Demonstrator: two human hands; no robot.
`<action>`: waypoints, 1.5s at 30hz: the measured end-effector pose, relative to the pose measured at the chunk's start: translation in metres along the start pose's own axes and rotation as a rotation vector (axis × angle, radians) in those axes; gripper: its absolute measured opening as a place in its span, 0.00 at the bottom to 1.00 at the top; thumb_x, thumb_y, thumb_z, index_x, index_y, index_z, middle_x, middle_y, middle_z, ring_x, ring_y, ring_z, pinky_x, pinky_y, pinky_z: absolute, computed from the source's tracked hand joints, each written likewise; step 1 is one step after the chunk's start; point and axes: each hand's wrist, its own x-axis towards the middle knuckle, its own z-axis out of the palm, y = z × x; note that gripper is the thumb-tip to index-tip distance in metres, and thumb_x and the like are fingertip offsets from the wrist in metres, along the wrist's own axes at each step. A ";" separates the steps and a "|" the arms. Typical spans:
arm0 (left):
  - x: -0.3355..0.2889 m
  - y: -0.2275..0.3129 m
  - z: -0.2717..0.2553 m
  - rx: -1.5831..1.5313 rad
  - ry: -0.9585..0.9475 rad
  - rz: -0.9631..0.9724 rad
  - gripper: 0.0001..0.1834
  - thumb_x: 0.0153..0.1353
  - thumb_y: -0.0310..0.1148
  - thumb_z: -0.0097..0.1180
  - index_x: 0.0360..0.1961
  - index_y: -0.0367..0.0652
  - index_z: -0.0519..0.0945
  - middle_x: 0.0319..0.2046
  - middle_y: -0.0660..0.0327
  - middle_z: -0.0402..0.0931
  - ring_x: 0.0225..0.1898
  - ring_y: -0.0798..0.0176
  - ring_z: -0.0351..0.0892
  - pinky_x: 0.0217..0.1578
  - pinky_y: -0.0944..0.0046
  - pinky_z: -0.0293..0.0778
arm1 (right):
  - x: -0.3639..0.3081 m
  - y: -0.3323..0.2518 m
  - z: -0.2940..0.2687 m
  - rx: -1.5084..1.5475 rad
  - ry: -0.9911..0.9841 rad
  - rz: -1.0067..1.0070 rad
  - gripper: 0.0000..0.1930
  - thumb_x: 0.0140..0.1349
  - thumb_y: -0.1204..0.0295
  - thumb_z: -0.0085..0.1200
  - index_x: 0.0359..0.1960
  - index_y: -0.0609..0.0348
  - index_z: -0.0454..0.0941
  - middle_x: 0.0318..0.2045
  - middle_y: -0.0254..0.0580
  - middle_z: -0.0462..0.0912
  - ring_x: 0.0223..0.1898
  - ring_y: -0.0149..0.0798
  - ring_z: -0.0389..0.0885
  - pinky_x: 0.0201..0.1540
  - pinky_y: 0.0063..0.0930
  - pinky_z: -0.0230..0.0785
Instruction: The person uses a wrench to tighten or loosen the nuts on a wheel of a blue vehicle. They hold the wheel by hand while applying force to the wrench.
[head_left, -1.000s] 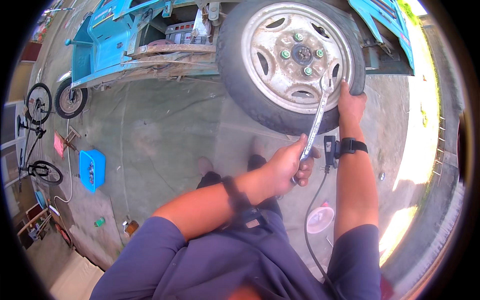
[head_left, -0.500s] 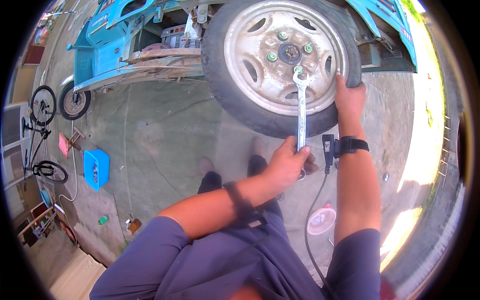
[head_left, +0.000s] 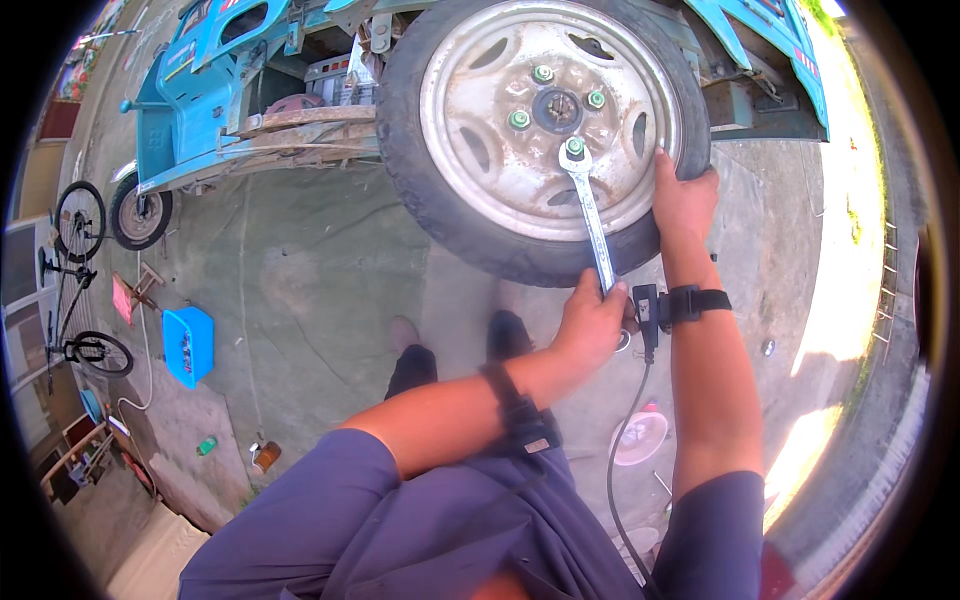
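A wheel with a black tyre [head_left: 440, 215] and a worn white rim [head_left: 455, 110] faces me on a blue vehicle. Several green-tinged nuts ring its hub [head_left: 557, 110]. My left hand [head_left: 588, 325] is closed around the lower shaft of a silver combination wrench [head_left: 592, 225]. The wrench's open jaw sits at the lowest nut [head_left: 575, 148], and its ring end pokes out below my fingers. On the wheel's right side my right hand [head_left: 687, 205] grips the tyre, thumb against the rim edge; its other fingers are mostly hidden behind.
The blue vehicle's frame [head_left: 190, 110] spans the top. Left on the concrete are a blue tub [head_left: 188, 345], a bicycle [head_left: 75, 265], a small stool [head_left: 135, 292] and a green bottle [head_left: 206, 446]. A pink basin [head_left: 640, 440] lies near my right arm, where a black cable [head_left: 612, 480] hangs.
The wrench has swung from nearly upright to a slant, its lower end now farther right of the nut, with my left hand following. My right hand stays on the tyre. The view shifted slightly.
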 end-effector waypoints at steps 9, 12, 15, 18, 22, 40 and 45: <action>0.011 -0.002 0.028 -0.135 0.066 -0.062 0.09 0.73 0.36 0.46 0.41 0.40 0.68 0.27 0.61 0.73 0.26 0.66 0.74 0.28 0.64 0.73 | 0.013 0.003 0.003 0.020 -0.023 -0.045 0.52 0.50 0.41 0.61 0.66 0.71 0.58 0.59 0.69 0.69 0.60 0.63 0.71 0.61 0.48 0.65; 0.011 0.002 0.030 -0.121 0.098 -0.068 0.10 0.73 0.36 0.46 0.41 0.40 0.68 0.26 0.61 0.72 0.25 0.66 0.74 0.27 0.64 0.73 | 0.009 -0.005 -0.001 0.008 -0.045 -0.038 0.52 0.51 0.42 0.62 0.66 0.72 0.58 0.59 0.69 0.69 0.60 0.62 0.71 0.61 0.47 0.65; 0.009 0.009 0.031 -0.072 0.127 -0.070 0.10 0.73 0.36 0.47 0.41 0.39 0.68 0.26 0.61 0.71 0.25 0.67 0.72 0.25 0.63 0.72 | 0.007 -0.008 -0.003 0.000 -0.044 -0.042 0.51 0.51 0.43 0.62 0.65 0.72 0.59 0.59 0.69 0.69 0.61 0.62 0.70 0.62 0.46 0.64; 0.011 0.011 0.033 -0.057 0.133 -0.083 0.10 0.72 0.36 0.47 0.41 0.39 0.69 0.25 0.62 0.70 0.24 0.68 0.71 0.24 0.63 0.71 | 0.010 -0.004 -0.001 0.001 -0.020 -0.062 0.50 0.51 0.44 0.62 0.65 0.74 0.59 0.59 0.70 0.69 0.61 0.62 0.70 0.63 0.45 0.63; 0.010 0.014 0.029 -0.158 0.081 -0.098 0.11 0.72 0.37 0.47 0.40 0.39 0.69 0.24 0.63 0.68 0.23 0.68 0.69 0.24 0.65 0.69 | 0.008 -0.007 -0.003 -0.006 -0.033 -0.064 0.51 0.51 0.44 0.62 0.64 0.77 0.59 0.59 0.71 0.69 0.61 0.62 0.70 0.64 0.44 0.62; -0.002 0.025 -0.022 -0.372 -0.317 -0.350 0.17 0.74 0.48 0.42 0.35 0.45 0.64 0.23 0.67 0.63 0.22 0.71 0.62 0.25 0.67 0.65 | -0.009 0.028 0.009 0.249 -0.027 -0.037 0.49 0.55 0.48 0.64 0.63 0.83 0.57 0.58 0.68 0.72 0.60 0.55 0.73 0.63 0.37 0.62; -0.009 0.042 -0.044 -0.404 -0.307 -0.312 0.16 0.74 0.47 0.43 0.32 0.49 0.64 0.21 0.69 0.61 0.20 0.72 0.61 0.26 0.64 0.69 | -0.028 0.012 0.012 0.118 0.056 0.029 0.48 0.52 0.47 0.65 0.59 0.83 0.61 0.56 0.70 0.73 0.59 0.59 0.73 0.62 0.41 0.64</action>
